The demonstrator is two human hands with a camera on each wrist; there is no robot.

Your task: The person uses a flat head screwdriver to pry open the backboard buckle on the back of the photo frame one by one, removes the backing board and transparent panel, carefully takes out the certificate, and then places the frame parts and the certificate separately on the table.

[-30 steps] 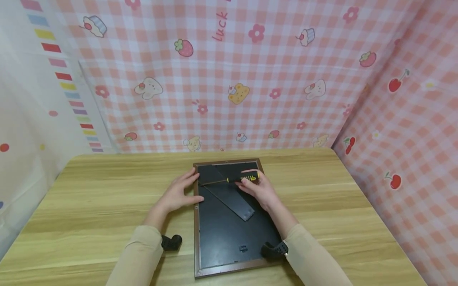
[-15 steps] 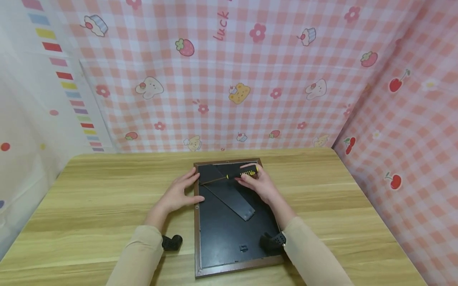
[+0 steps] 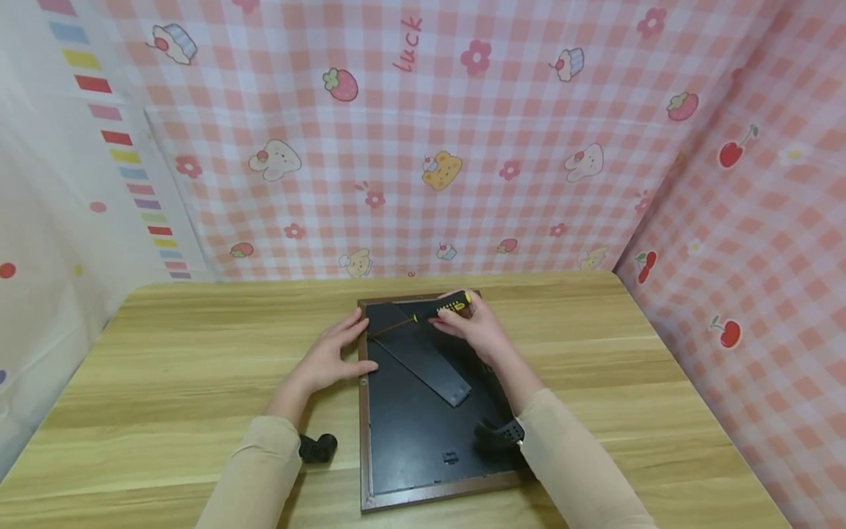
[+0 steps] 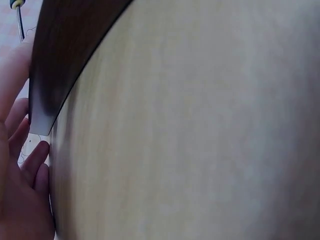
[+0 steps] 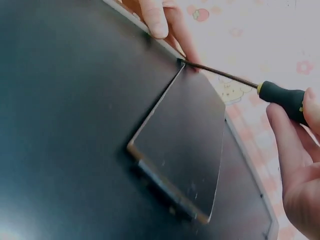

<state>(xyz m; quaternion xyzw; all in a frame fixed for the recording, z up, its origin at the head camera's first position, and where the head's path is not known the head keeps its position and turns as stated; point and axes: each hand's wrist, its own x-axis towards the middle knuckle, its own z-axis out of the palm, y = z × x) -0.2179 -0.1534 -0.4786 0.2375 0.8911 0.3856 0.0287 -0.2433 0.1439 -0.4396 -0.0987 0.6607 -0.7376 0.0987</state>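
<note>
A picture frame (image 3: 364, 448) lies face down on the wooden table, its black backing (image 3: 410, 433) up. A black easel stand (image 5: 180, 145) runs slantwise across the backing. My right hand (image 3: 482, 334) grips a screwdriver (image 5: 282, 97) by its black and yellow handle. The shaft (image 5: 225, 75) slants down to the frame's left edge, its tip at the stand's upper corner. My left hand (image 3: 327, 358) rests along that same edge, fingers on the outer side and thumb (image 5: 154, 20) over the rim. In the left wrist view, the fingers lie beside the dark frame side (image 4: 65, 55).
The wooden table (image 3: 218, 353) extends to both sides of the frame. Behind it hangs a pink checked cloth (image 3: 396, 132), with another cloth (image 3: 760, 242) along the right. A black wrist camera (image 3: 499, 433) on my right wrist hangs close over the backing.
My right hand has shifted up and slightly left, raising the screwdriver's handle to a steeper slant while its tip stays at the frame's left edge. My left hand and the frame stay put.
</note>
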